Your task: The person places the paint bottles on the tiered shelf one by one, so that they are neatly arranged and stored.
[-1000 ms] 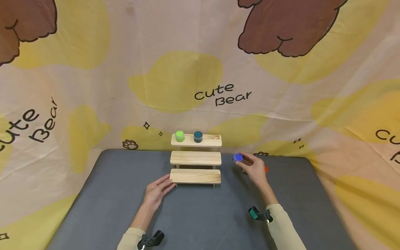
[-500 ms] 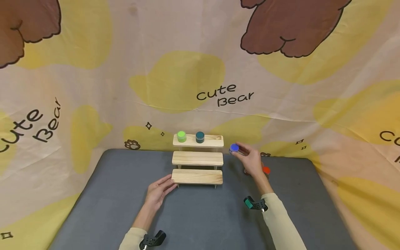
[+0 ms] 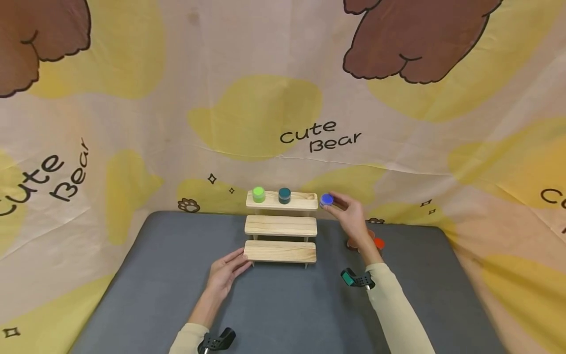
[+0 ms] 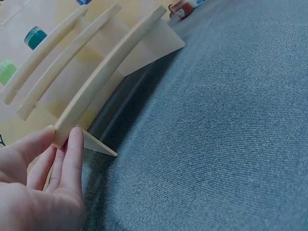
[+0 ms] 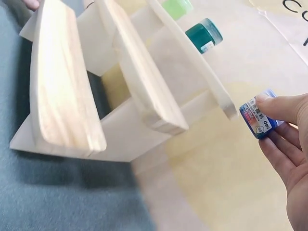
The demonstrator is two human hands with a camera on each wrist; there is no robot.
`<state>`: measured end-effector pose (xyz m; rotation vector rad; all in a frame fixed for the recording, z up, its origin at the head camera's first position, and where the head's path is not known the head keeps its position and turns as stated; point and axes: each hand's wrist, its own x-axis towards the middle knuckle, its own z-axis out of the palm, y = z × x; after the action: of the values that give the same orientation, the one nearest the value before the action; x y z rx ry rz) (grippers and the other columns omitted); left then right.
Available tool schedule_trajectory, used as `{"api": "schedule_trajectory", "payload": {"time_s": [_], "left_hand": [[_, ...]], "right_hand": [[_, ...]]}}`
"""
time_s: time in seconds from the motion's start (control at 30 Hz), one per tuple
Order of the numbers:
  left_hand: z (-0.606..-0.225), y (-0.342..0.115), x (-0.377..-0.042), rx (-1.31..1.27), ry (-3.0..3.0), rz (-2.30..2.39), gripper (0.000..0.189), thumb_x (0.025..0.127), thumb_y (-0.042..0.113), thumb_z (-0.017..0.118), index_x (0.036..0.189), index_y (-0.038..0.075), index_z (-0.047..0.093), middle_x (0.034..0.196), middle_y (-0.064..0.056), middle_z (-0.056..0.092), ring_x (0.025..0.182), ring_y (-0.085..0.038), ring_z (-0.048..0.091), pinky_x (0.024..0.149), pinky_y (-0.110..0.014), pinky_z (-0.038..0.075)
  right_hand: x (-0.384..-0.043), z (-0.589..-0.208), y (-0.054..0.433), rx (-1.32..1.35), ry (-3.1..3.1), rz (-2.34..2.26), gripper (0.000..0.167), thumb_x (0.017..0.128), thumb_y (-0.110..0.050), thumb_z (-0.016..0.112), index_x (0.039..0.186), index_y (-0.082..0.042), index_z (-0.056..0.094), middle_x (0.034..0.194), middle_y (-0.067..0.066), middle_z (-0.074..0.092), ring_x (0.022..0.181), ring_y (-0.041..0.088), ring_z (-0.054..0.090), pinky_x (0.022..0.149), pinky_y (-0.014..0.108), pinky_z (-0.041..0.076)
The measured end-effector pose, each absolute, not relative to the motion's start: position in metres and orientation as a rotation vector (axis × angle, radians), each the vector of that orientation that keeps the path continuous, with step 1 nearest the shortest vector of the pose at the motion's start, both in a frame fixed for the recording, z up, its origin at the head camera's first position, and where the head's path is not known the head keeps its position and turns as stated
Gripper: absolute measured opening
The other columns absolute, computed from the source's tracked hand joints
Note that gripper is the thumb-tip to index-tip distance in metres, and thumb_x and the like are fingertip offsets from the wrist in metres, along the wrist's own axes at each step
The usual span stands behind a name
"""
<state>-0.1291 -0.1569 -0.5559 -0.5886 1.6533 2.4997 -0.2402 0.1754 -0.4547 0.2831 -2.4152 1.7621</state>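
A three-tier wooden shelf [image 3: 280, 225] stands on the grey table, a light green paint jar [image 3: 258, 194] and a dark teal paint jar [image 3: 285, 195] on its top tier. My left hand [image 3: 223, 275] pinches the left end of the lowest board [image 4: 101, 82], thumb above and fingers underneath. A labelled blue paint jar [image 5: 255, 115] is held between the thumb and fingers of my right hand [image 3: 351, 216]. It hangs in the air just off the right end of the top tier, level with it in the head view. The middle and lowest tiers bear no jars.
Red-lidded jars [image 3: 379, 243] stand on the table [image 3: 177, 275] to the right, partly hidden behind my right forearm. A patterned cloth [image 3: 247, 118] rises close behind the shelf. Both wrists wear dark straps.
My right hand has lifted the blue paint jar and carried it left and away from me, from beside the middle tier up to the top tier's right end. The left hand keeps its hold.
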Motion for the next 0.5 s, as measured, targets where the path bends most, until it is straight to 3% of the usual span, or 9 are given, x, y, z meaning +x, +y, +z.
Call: {"api": "schedule_trajectory", "payload": {"time_s": [0.5], "left_hand": [[-0.556,-0.159,-0.128,-0.601,1.652,2.494,0.046,0.090,-0.006,0.065,0.133,-0.012,0.052,0.137,-0.031,0.049,0.100,-0.021,0.068,0.095,-0.034,0.059]], "right_hand": [[-0.253,-0.447,0.143,0.346,-2.434,1.717,0.049,0.083,-0.011,0.080,0.128,0.000,0.064,0.125,0.017,0.064,0.115,0.031,0.062,0.098,0.039,0.057]]}}
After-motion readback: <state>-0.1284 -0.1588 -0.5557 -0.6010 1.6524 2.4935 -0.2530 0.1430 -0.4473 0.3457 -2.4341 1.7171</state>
